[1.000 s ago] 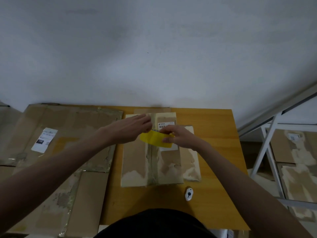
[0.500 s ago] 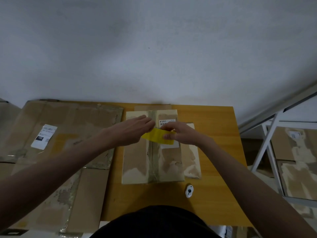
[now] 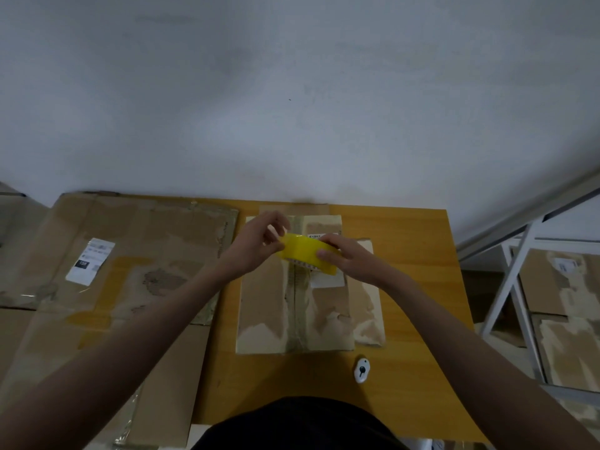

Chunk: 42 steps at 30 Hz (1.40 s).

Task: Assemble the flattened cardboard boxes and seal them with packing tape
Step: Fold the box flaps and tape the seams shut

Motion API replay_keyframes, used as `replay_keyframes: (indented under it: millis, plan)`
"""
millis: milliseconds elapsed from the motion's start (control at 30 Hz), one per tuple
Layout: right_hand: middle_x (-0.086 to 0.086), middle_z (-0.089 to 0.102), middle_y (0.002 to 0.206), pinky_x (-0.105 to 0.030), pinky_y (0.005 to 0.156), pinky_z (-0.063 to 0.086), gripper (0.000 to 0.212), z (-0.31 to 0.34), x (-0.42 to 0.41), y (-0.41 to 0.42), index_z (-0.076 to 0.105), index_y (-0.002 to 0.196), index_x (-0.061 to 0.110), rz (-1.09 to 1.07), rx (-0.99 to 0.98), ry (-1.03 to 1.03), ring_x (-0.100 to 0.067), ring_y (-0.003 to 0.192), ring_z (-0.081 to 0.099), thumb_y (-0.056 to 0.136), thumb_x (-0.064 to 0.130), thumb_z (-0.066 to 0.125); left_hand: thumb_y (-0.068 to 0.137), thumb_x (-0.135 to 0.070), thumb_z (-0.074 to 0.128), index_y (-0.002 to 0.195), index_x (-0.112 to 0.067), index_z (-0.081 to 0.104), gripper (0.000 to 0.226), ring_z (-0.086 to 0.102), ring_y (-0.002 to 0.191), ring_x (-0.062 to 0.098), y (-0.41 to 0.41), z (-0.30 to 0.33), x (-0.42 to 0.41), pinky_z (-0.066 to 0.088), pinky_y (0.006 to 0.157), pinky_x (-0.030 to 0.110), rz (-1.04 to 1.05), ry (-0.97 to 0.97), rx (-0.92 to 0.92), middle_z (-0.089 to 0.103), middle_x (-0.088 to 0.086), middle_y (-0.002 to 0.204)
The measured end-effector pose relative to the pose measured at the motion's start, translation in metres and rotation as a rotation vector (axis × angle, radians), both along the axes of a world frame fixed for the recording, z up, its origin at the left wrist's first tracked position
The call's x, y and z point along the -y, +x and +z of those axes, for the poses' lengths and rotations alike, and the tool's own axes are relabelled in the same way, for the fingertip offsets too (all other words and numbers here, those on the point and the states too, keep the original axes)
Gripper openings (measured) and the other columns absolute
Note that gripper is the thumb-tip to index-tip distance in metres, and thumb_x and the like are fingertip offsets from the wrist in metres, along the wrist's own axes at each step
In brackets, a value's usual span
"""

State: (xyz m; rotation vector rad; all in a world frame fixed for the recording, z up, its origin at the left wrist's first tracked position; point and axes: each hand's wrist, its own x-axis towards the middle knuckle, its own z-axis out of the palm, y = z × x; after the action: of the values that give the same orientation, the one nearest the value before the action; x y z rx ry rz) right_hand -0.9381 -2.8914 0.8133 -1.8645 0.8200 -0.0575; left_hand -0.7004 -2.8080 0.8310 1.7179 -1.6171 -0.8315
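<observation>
A yellow roll of packing tape [image 3: 306, 253] is held above the far half of a worn, assembled cardboard box [image 3: 269, 306] that stands on the wooden table [image 3: 412, 287]. My right hand [image 3: 344, 256] grips the roll from the right side. My left hand [image 3: 259, 245] pinches at the roll's left edge with thumb and fingertips. An old strip of tape runs down the box's middle seam. A second cardboard piece [image 3: 368, 306] juts out from under the box on its right.
A small white cutter [image 3: 361, 370] lies on the table near the box's front right corner. Large flattened cardboard sheets [image 3: 130, 264] cover the surface to the left. A white metal rack [image 3: 513, 287] with more boxes stands at the right. A wall rises behind the table.
Both hands have lifted the tape roll slightly and turned it, so more of its yellow side shows. My left fingers have shifted onto its left edge.
</observation>
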Motion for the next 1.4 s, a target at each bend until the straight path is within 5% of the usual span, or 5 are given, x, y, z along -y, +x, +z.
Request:
replay_keyframes:
  millis: [167,400,700,967,1400]
  plan:
    - [-0.002,0.041,0.132,-0.031,0.089,0.044,0.078,-0.008,-0.014,-0.001,0.04,0.139,0.019,-0.02,-0.014,-0.08,-0.017,0.115,0.046,0.077,0.042,0.082,0.085,-0.007,0.076,0.102,-0.017,0.069,0.021,0.065,0.078,0.005,-0.006,-0.009,0.005,0.049,0.067,0.01,0.279,0.083,-0.15,0.068,-0.004,0.097]
    - [-0.008,0.046,0.13,-0.046,0.083,0.047,0.059,-0.015,-0.021,0.004,0.044,0.131,0.013,-0.083,0.056,-0.098,-0.027,0.112,0.05,0.083,0.013,0.079,0.086,-0.011,0.075,0.087,-0.019,0.073,0.008,0.064,0.089,0.0,-0.003,-0.02,0.009,0.047,0.073,0.008,0.367,0.126,-0.268,0.072,-0.009,0.092]
    - [-0.008,0.053,0.118,-0.045,0.074,0.049,0.053,-0.03,-0.024,0.003,0.046,0.122,0.01,-0.219,0.101,-0.105,-0.025,0.101,0.056,0.081,0.011,0.08,0.083,-0.004,0.076,0.084,-0.019,0.074,0.016,0.068,0.085,0.013,0.004,-0.038,0.001,0.056,0.078,0.024,0.375,0.157,-0.59,0.073,0.002,0.085]
    - [-0.007,0.055,0.112,-0.046,0.069,0.053,0.047,-0.017,-0.009,0.02,0.049,0.121,0.015,-0.401,0.174,-0.168,-0.025,0.096,0.058,0.084,0.017,0.078,0.083,-0.002,0.076,0.08,-0.015,0.071,0.013,0.069,0.067,0.012,0.033,-0.024,0.018,0.056,0.065,0.023,0.416,0.102,-0.462,0.07,-0.002,0.068]
    - [-0.004,0.055,0.121,-0.031,0.079,0.035,0.065,0.039,0.065,0.11,0.047,0.137,0.029,0.051,-0.146,-0.569,-0.025,0.115,0.049,0.081,0.045,0.075,0.082,0.002,0.077,0.092,0.008,0.069,0.014,0.062,0.066,0.017,0.098,-0.034,0.053,0.052,0.055,0.015,0.547,0.286,-0.381,0.067,0.014,0.076]
